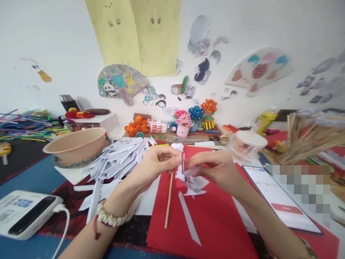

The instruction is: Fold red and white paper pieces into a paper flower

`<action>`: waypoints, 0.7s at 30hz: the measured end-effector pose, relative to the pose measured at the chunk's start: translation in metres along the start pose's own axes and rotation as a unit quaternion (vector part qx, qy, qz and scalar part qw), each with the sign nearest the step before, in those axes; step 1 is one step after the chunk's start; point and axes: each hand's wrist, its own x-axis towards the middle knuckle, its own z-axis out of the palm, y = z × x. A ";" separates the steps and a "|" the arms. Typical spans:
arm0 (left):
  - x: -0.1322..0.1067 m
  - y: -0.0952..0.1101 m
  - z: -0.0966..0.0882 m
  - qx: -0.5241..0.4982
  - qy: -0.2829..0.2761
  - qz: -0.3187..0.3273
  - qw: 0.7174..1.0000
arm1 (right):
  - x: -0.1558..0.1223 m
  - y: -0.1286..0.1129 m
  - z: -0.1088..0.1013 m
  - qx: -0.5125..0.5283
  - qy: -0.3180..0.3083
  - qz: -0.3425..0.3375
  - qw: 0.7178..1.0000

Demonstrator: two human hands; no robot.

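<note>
Above red paper [215, 223], both my hands are closed on a folded paper piece [192, 185] made of white strips with some red in it. My left hand [167, 160] pinches its upper left side between thumb and fingers. On the other side my right hand [215, 165] grips a thin, layered, striped edge of it. Just below my left hand is a thin wooden stick [168, 205]; whether its top touches my fingers I cannot tell. A loose white paper strip [189, 217] lies on the red paper beneath the folded piece.
A pile of white paper strips [118, 156] lies left of my hands, near a beige bowl [77, 145]. At the front left is a white device with a cable [29, 212]. A phone [280, 198] lies right. Pipe-cleaner flowers [196, 113] stand along the wall.
</note>
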 end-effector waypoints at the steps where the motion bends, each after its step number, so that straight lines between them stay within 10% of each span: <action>1: -0.001 0.000 0.003 -0.002 -0.006 -0.006 1.000 | 0.000 0.000 0.001 0.016 -0.004 0.006 1.000; 15: -0.005 0.004 0.012 -0.051 -0.060 0.089 0.993 | 0.003 -0.001 -0.003 0.123 0.017 0.007 0.992; 21: -0.014 0.007 0.021 0.217 0.150 0.289 0.920 | 0.006 0.005 0.002 0.233 0.052 0.123 0.963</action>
